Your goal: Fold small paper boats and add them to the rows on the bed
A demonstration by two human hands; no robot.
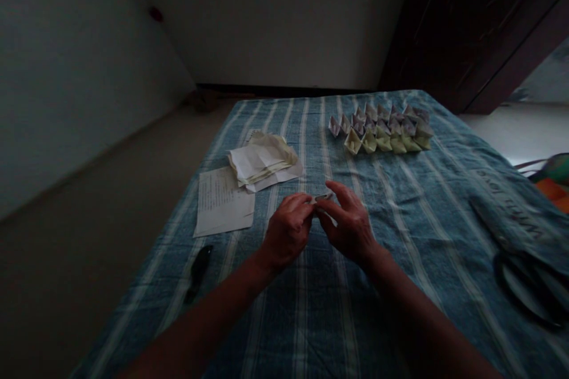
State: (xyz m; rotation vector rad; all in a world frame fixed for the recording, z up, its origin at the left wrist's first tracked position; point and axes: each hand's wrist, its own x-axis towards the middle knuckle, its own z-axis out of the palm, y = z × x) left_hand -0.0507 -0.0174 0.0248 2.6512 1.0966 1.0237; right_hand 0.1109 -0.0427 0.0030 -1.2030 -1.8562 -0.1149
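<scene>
Between my two hands, over the middle of the table, is a small piece of folded paper (323,196). My left hand (290,226) is closed on its left end, with the fingers curled. My right hand (345,218) meets the paper from the right; its thumb and a finger press at the edge while the index finger is raised. Most of the paper is hidden by the fingers. Beyond my right hand stand several folded paper boats (383,141) in rows, pale yellow in front and whitish behind.
A blue striped cloth (306,308) covers the table. At the left lie a stack of crumpled sheets (262,157), a printed sheet (224,204) and a dark, slim object (201,269). Large black-handled scissors (511,254) rest at the right. Walls and a dark door (466,23) stand behind.
</scene>
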